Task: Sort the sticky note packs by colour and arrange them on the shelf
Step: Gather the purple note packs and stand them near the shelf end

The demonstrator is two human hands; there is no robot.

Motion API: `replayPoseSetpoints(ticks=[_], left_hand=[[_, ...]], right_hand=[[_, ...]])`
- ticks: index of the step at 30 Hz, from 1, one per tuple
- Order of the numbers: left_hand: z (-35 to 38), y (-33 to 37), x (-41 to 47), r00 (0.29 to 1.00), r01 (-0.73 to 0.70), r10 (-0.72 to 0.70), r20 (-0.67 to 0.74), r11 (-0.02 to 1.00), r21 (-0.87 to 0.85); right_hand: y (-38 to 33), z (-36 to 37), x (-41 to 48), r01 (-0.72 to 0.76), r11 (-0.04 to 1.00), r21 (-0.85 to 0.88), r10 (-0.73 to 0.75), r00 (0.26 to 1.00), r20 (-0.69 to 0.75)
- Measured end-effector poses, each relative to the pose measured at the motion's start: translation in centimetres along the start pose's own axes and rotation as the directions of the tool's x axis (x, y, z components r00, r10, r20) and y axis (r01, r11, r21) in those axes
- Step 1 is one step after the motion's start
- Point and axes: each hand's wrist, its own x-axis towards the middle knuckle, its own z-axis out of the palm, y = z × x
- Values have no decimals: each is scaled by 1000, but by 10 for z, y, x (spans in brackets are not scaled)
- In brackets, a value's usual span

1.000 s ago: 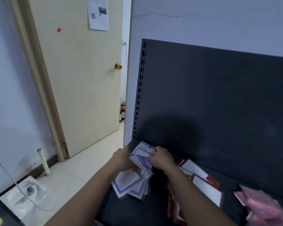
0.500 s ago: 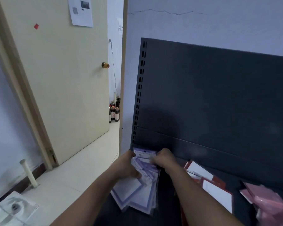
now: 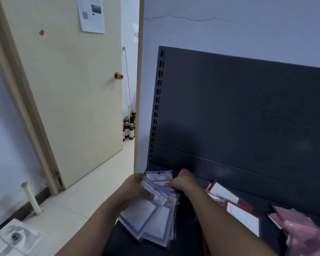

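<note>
Fingers (image 3: 149,195) of left hand (image 3: 135,187) and right hand (image 3: 181,182) grip purple packs (image 3: 150,218) at shelf (image 3: 262,198) edge; red packs (image 3: 242,217) beside.

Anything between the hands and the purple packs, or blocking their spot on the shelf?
Nothing visible. Left hand and right hand both grip the purple packs at the left end of the shelf; red packs lie apart to the right, pink packs further right.

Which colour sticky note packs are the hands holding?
The purple packs, fanned between the left hand and right hand. The red packs and pink packs lie further right, in neither hand.
</note>
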Motion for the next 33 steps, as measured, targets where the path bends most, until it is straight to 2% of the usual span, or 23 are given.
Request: replayPoseSetpoints(ticks=[8,12,18,21,25,28,30,33], left_hand=[[2,1,-1,1000,-4,4,-14,1000,11],[6,2,-2,1000,-13,13,-6,999,31],[8,1,-1,1000,-31,31,5,999,23],[8,3,0,999,-33,32,15,999,31],[11,7,2,999,-44,43,21,999,3],[14,15,4,997,-75,75,12,997,14],[15,19,7,994,-106,106,-4,994,11],[16,25,10,988,-147,148,-37,989,30]], right_hand=[[0,5,-3,59,998,-17,-60,996,-66],[1,1,-5,53,996,-70,-54,998,-13],[4,-1,-6,29,999,46,-30,999,37],[5,2,-3,40,984,173,-43,999,12],[11,9,0,137,939,314,-119,990,-79],[14,6,1,228,868,441,-164,970,-179],[13,-1,0,276,817,507,-158,951,-264],[12,-12,-1,342,786,515,-136,908,-396]])
